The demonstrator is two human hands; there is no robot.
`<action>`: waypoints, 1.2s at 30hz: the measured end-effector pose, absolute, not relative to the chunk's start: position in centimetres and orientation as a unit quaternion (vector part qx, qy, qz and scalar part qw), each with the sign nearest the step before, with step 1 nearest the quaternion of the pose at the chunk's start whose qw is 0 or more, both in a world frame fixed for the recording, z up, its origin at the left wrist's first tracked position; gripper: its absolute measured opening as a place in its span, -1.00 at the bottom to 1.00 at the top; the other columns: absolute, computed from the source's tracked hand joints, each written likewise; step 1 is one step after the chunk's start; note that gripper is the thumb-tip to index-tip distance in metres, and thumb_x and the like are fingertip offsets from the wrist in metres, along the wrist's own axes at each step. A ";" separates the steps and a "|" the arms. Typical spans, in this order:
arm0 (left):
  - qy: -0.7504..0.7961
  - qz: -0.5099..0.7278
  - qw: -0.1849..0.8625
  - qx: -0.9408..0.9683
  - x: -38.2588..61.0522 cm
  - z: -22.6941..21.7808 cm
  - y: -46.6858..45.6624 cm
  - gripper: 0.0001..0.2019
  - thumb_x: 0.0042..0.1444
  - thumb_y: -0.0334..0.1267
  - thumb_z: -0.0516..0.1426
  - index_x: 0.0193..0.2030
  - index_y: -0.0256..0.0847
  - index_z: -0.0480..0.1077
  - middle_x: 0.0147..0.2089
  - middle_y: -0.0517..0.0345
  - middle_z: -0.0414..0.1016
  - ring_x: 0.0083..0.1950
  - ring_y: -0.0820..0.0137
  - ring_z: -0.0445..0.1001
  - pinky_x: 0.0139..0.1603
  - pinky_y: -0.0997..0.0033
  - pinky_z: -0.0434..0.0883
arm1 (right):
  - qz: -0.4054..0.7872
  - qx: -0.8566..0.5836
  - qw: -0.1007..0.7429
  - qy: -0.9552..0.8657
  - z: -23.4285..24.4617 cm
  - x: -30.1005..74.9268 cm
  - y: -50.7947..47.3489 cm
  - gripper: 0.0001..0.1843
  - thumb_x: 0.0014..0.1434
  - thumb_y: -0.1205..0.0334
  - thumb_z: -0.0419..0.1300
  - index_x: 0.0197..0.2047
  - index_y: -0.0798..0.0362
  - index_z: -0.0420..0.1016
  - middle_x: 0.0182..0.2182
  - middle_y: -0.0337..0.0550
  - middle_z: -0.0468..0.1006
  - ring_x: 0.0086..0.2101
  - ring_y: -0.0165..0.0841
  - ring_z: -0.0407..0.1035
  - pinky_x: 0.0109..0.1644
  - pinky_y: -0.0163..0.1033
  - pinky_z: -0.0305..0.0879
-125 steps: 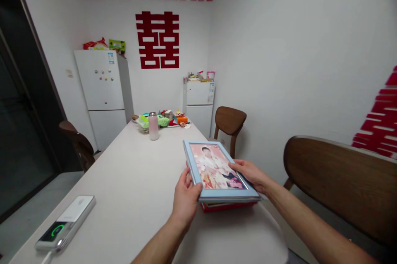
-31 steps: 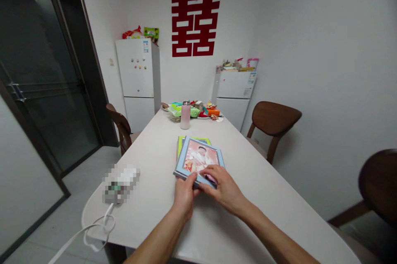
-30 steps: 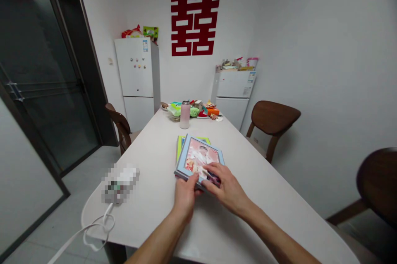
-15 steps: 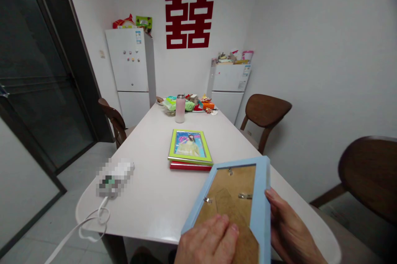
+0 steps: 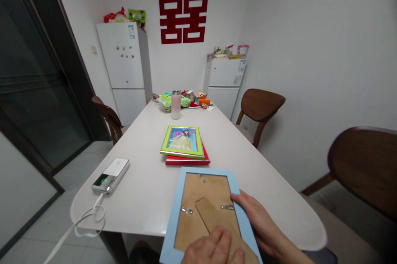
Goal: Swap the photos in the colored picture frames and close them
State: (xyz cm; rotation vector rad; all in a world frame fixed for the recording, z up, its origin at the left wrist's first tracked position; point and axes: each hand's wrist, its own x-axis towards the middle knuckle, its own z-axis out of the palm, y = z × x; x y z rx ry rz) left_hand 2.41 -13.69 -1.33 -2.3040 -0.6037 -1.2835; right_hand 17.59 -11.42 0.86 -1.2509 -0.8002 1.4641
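Observation:
A light blue picture frame is tilted toward me at the near table edge, its back facing up. Its brown backing board has several small metal clips and a fold-out stand that slants to the lower right. My right hand grips the frame's right side, thumb on the front-facing edge and fingers hidden beneath. My left hand lies on the stand and lower backing, fingers stretched over it; its lower part is cut off. Beyond the frame, a green picture frame lies on a red picture frame.
On the white table a power bank with a white cable sits at left. A pink bottle and assorted packages stand at the far end. Brown chairs flank the table; two white fridges are behind.
The blue frame has moved left and turned more upright in view, with both hands still on it. The view has shifted slightly, and the power bank shows clearly now.

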 end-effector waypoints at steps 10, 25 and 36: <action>-0.238 -0.360 0.173 -0.886 2.3 -3.8 -12.6 -0.79 0.06 -0.31 -0.09 -0.24 -0.23 0.32 -0.24 0.07 0.51 -0.20 0.34 0.47 -0.41 0.50 0.42 | 0.153 -0.683 0.282 -0.656 -2.2 18.1 -7.8 -0.45 -0.09 0.31 -0.03 0.04 0.26 0.19 -0.21 0.03 0.40 -0.20 -0.26 0.29 -0.05 -0.17 0.15; -0.242 -0.252 0.089 -0.933 1.7 -3.2 -12.8 -0.74 0.02 -0.24 0.00 -0.15 -0.26 0.28 -0.10 0.02 0.44 -0.08 0.28 0.40 -0.27 0.45 0.41 | 0.014 -0.631 0.210 -0.747 -2.1 17.5 -7.2 -0.70 0.00 0.37 -0.02 -0.23 0.16 0.46 -0.15 0.06 0.34 -0.14 -0.24 0.21 -0.04 -0.14 0.15; -0.500 -0.175 -0.130 -0.838 -5.3 -1.4 -10.3 -0.20 -0.24 -0.17 0.20 0.13 -0.47 -0.02 0.18 -0.36 -0.03 0.19 0.07 -0.03 0.10 0.00 0.10 | 0.106 -0.519 0.217 -0.820 -0.1 11.1 -8.2 -0.81 0.03 0.22 0.06 -0.32 0.03 0.46 -0.30 -0.13 0.40 -0.24 -0.33 0.23 -0.15 -0.22 0.14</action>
